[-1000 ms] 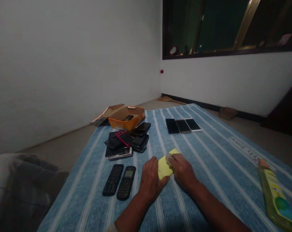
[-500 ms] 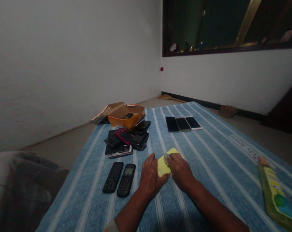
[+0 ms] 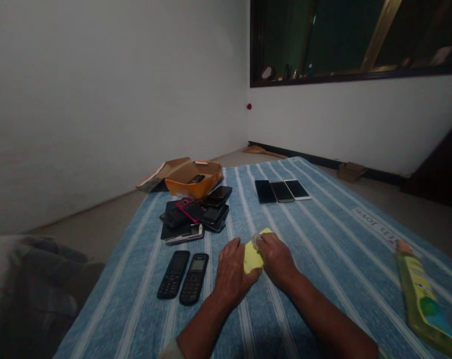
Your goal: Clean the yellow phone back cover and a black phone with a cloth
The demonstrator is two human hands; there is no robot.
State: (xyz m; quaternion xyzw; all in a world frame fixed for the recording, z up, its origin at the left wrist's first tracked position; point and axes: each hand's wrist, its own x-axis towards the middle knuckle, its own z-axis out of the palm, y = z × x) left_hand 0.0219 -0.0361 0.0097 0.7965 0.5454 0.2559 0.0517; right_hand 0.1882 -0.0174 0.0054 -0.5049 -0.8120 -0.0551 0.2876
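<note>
My left hand (image 3: 231,271) is closed around the near left side of a flat yellow rectangular piece (image 3: 251,260), its thumb along the lower edge. From the other side my right hand (image 3: 276,257) presses a small crumpled whitish wad (image 3: 256,241) onto the yellow surface; whether it is cloth or tissue I cannot tell. The right fingers cover part of the piece. Left of my hands lie two black keypad phones, one (image 3: 173,275) beside the other (image 3: 194,279), face up. Farther off is a loose heap of phones (image 3: 190,219), one with a pink rim.
An open orange cardboard box (image 3: 188,188) with a phone inside stands behind the heap. Three smartphones (image 3: 282,191) lie in a row at the far side. A bottle of yellow-green liquid (image 3: 422,299) lies at the right on the striped blue cloth (image 3: 323,259).
My right hand and the wad have shifted slightly left and away over the yellow piece. My left hand keeps its hold. The whole view has moved a little.
</note>
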